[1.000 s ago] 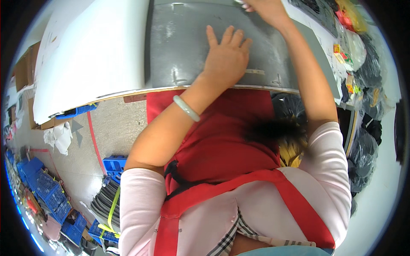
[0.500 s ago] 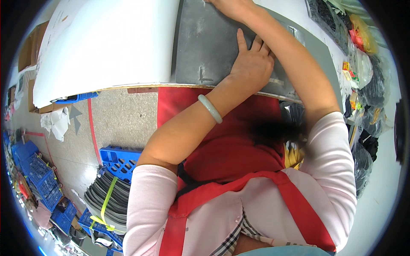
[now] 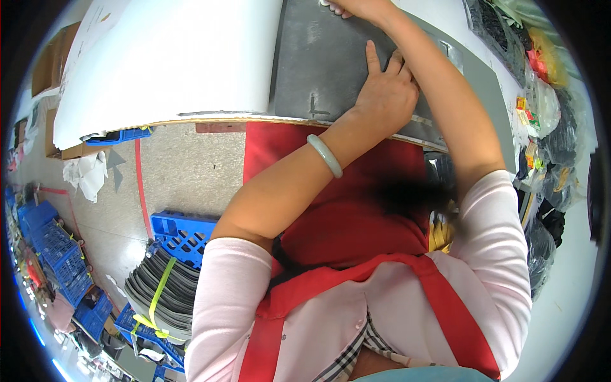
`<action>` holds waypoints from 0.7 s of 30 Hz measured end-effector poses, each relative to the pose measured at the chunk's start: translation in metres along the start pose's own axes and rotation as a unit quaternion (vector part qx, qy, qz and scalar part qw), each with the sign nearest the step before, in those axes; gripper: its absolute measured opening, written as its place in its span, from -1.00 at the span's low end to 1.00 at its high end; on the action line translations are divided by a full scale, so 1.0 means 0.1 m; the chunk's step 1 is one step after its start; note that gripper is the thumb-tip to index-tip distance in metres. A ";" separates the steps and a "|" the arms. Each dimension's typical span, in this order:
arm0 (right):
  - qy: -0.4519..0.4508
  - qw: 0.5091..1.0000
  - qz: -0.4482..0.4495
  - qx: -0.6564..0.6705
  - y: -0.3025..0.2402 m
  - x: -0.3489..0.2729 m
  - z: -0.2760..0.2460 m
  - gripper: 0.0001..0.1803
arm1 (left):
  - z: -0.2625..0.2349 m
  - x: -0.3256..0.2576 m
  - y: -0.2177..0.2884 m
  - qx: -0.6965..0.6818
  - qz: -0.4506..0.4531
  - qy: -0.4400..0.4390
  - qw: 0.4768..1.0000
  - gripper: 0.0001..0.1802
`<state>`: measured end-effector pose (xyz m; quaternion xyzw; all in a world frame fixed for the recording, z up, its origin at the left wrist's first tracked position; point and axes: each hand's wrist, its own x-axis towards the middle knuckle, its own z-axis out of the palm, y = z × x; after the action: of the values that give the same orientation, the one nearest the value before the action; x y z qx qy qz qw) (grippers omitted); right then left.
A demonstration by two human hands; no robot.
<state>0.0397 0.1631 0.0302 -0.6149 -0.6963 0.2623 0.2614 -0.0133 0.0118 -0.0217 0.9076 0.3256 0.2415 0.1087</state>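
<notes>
The left hand (image 3: 385, 95) lies flat, fingers spread, pressing on the grey sheet (image 3: 318, 70) that covers the table (image 3: 223, 120) near its front edge. Compared with a second ago, the sheet and the hand sit further to the right in view, and the big white sheet (image 3: 165, 57) now covers more of the table to the left of the grey one, its edge lapping over it. The right hand (image 3: 353, 6) reaches to the grey sheet's far edge, mostly cut off by the frame; I cannot tell its grip. A pale green bangle (image 3: 324, 155) rings the left wrist. Below the table's edge, a strapped bundle of dark sheets (image 3: 159, 290) rests on blue crates (image 3: 184, 232); bagged goods (image 3: 541, 95) crowd the right of the grey sheet.
</notes>
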 end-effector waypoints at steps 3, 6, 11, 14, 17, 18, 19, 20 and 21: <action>-0.092 0.993 0.044 0.054 -0.02 -0.10 -0.08 -0.86 | 0.08 -0.01 0.00 -0.034 -0.004 0.070 0.997 -0.54; -0.086 0.989 0.086 0.085 -0.16 -0.58 -0.10 -0.86 | 0.14 -0.03 0.01 0.027 -0.015 0.078 0.996 -0.59; -0.226 0.969 0.048 0.092 -0.54 -1.31 -0.01 -0.82 | 0.26 -0.08 -0.08 -0.079 -0.027 0.063 0.994 -0.51; -0.214 0.976 0.028 0.023 -0.56 -1.41 0.06 -0.82 | 0.14 -0.06 -0.05 0.037 0.008 0.057 0.998 -0.51; -0.176 0.979 -0.071 -0.075 -0.52 -1.42 0.17 -0.79 | 0.16 -0.07 -0.05 0.086 0.031 0.135 0.987 -0.45; -0.176 0.979 -0.069 -0.075 -0.53 -1.41 0.15 -0.79 | 0.13 -0.05 -0.03 0.088 0.028 0.101 0.991 -0.43; -0.216 0.973 -0.028 -0.076 -0.54 -1.39 0.13 -0.78 | 0.11 -0.04 0.00 0.091 0.025 0.067 0.993 -0.40; -0.258 0.963 0.007 -0.074 -0.60 -1.37 0.14 -0.77 | 0.13 -0.07 -0.02 0.093 0.022 0.067 0.993 -0.40; -0.261 0.963 0.004 -0.073 -0.65 -1.43 0.15 -0.77 | 0.15 -0.10 -0.05 0.077 0.021 0.088 0.993 -0.40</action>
<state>-0.0020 0.0137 0.0580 -0.5454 -0.7552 0.3629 0.0237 -0.0150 0.0087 -0.0399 0.8952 0.3322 0.2970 0.0046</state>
